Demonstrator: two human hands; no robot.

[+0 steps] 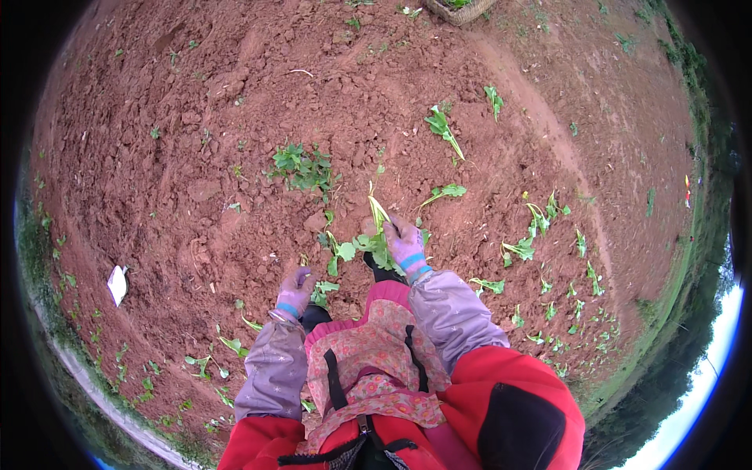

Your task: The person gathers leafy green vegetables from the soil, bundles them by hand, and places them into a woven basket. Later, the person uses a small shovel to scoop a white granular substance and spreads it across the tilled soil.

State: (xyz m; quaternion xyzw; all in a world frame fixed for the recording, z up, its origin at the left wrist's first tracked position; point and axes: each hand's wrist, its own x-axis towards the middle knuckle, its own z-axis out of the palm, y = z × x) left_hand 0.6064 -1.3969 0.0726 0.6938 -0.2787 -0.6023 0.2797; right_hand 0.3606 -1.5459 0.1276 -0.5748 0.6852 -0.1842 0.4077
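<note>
My right hand (405, 244), in a lilac glove with a blue cuff band, grips a leafy green seedling (377, 210). Its pale stems and root end point away from me, and its broad leaves hang below my fingers. My left hand (296, 288), gloved alike, is low over the soil with its fingers curled. Green leaves (323, 291) show beside it and a small yellowish stem tip (304, 258) just beyond; whether the hand holds them is unclear. Between my hands, another seedling (339, 249) stands or leans in the reddish soil (235, 258).
A leafy clump (302, 167) grows ahead. Loose seedlings (443, 130) lie ahead and to the right, with several wilted plants (520, 248) further right. A woven basket (461, 13) is at the top edge. Something white (117, 285) lies far left.
</note>
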